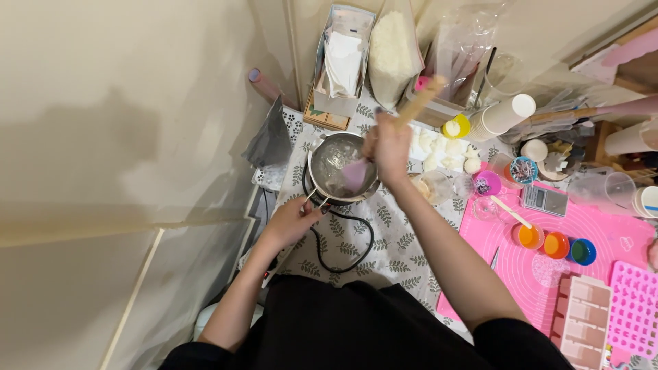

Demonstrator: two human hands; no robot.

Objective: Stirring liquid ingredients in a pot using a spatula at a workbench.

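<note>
The right hand (388, 147) is clenched around the wooden handle of a pink spatula (355, 175), whose blade dips into the steel pot (336, 159) at the worktop's (397, 257) 11 o'clock corner. The left hand (291, 220) grips the pot handle (317, 199) at the pot's 7 o'clock. A pink mat (603, 233) lies at 3 o'clock.

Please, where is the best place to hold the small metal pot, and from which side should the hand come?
Probably by its thin handle, coming from the near left: it sticks out of the metal pot toward the person, where the left hand already touches it. The right hand and spatula fill the top.
</note>
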